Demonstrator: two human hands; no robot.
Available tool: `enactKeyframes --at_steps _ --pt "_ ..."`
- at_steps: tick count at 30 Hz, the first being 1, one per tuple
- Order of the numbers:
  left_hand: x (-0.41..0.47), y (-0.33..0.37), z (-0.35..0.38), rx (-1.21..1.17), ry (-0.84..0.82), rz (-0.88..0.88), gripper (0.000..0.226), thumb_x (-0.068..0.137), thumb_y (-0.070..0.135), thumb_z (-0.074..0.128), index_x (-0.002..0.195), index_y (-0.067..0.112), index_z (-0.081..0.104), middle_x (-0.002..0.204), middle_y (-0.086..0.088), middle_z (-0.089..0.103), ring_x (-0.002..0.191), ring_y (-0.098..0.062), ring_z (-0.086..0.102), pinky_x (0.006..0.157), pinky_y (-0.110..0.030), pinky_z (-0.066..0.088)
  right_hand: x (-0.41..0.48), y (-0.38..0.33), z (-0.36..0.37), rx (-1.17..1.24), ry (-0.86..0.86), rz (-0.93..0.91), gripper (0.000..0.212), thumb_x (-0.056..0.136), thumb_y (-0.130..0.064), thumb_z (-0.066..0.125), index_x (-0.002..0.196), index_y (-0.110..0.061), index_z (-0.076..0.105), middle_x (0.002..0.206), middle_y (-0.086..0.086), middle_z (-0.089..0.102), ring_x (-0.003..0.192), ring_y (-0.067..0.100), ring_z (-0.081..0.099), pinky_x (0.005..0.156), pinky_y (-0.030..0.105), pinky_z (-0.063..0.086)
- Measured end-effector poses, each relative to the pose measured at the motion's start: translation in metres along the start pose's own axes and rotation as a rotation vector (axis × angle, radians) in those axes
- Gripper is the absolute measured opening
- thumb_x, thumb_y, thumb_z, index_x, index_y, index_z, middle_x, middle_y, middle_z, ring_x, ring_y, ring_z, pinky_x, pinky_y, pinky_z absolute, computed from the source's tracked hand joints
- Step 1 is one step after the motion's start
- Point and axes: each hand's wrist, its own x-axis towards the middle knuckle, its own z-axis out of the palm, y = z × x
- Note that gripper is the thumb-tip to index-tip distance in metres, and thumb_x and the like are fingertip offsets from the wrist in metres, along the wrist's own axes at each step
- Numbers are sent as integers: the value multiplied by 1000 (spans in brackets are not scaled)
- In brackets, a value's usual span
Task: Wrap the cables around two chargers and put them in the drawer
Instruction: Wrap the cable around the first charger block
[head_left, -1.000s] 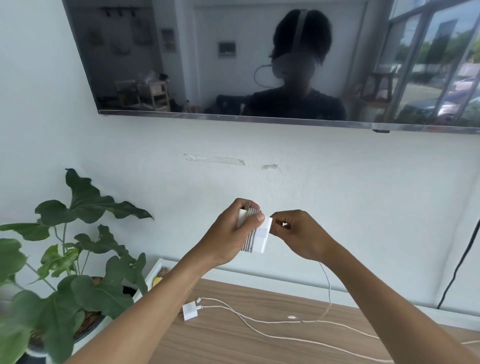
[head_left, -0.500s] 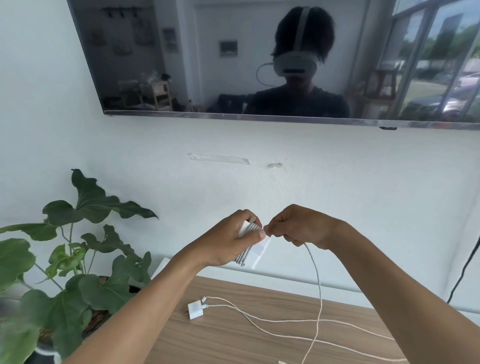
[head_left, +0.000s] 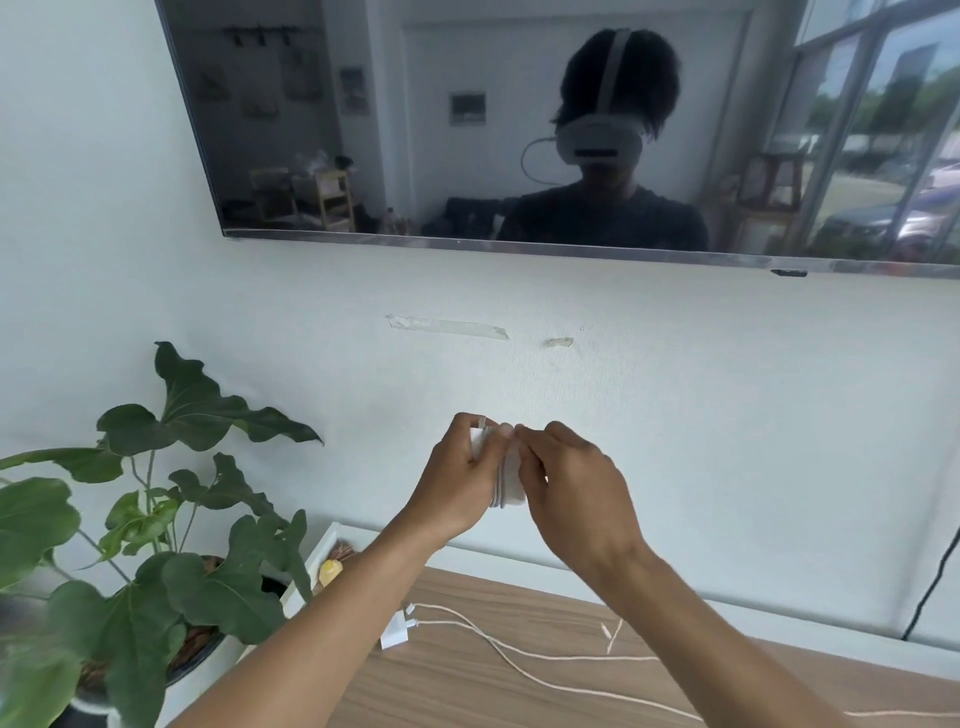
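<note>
Gripping the wrapped charger (head_left: 508, 480), left hand (head_left: 457, 488) meets right hand (head_left: 566, 493) mid-air.

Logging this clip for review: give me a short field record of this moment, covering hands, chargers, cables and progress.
left hand: grips the white square charger in the air, cable turns visible round it
right hand: fingers pinched at that charger's top edge
second white charger: lies on the wooden table, untouched
its white cable: unwound, trailing right across the table
green potted plant: left of the table
drawer: not in view
progress: first charger nearly wrapped; second not started
</note>
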Motion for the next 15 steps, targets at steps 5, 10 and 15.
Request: enactKeyframes --at_steps 5,10,15 --pt "9 3 4 -167 97 -236 28 97 37 50 99 10 54 75 0 53 55 -14 50 39 -18 30 -18 -5 14 -19 59 -24 19 91 -19 46 94 -16 64 68 -4 42 42 25 39 35 32 36" --pt "8 6 4 -218 2 -222 28 92 38 58 81 12 53 69 -3 52 50 -16 52 38 -17 31 -24 5 20 67 59 -53 28 93 -20 41 103 -13 66 70 -2 45 42 22 38 36 32 38" --pt "1 -2 8 -77 28 -187 27 89 34 65 98 11 56 74 2 59 51 -11 57 39 -18 33 -39 11 28 135 76 -58 33 93 -22 38 110 -16 66 72 -3 47 43 19 37 37 32 39"
